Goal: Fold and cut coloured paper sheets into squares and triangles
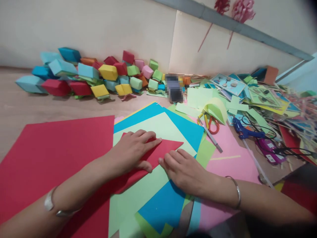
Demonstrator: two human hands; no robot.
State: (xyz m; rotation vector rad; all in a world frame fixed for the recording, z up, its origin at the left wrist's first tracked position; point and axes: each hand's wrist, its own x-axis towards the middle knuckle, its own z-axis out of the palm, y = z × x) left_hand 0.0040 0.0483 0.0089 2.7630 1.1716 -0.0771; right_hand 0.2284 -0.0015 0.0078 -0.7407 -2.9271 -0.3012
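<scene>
The folded red paper (171, 144) lies under your hands, on top of the pale green sheet (145, 198), which rests on blue sheets (162, 206); the large red sheet (59, 155) spreads just to the left. Your left hand (135, 150) is spread with its fingers out, pressing the fold flat from above. Your right hand (183, 170) is curled, fingertips at the lower right edge near the pointed tip; you cannot tell from here whether it pinches the layers. The paper looks light and fairly stiff, likely to take a sharp crease but also to spring open or slide over the smooth sheets below. It should dent or tear if pulled hard at the tip, so a broad palm on the middle and a light fingertip hold along the edges suit it best.
</scene>
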